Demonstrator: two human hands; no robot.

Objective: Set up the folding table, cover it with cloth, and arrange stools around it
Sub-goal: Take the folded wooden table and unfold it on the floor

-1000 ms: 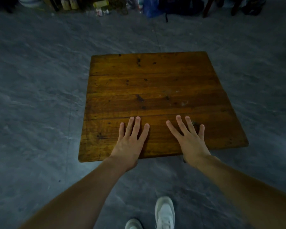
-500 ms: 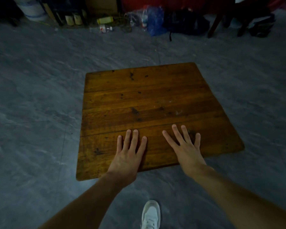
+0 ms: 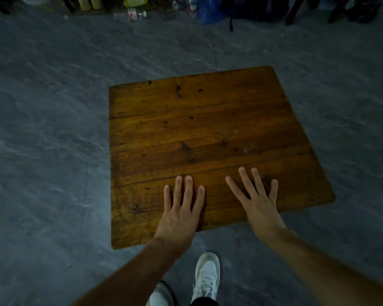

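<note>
- your left hand [image 3: 179, 214] lies flat, fingers straight, on the wooden table [image 3: 199, 133]'s near edge.
- your right hand [image 3: 255, 203] rests beside it, fingers spread.

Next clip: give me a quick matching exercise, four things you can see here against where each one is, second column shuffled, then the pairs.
Things:
1. square brown wooden tabletop
2. left hand
3. white sneaker
4. blue plastic bag

Places:
A. on the grey floor below the table's near edge, between the forearms
B. flat on the near plank, fingers straight
C. among the clutter along the far edge of the floor
D. middle of the view, bare, no cloth on it

Pairs: 1-D, 2-B, 3-A, 4-C
</note>
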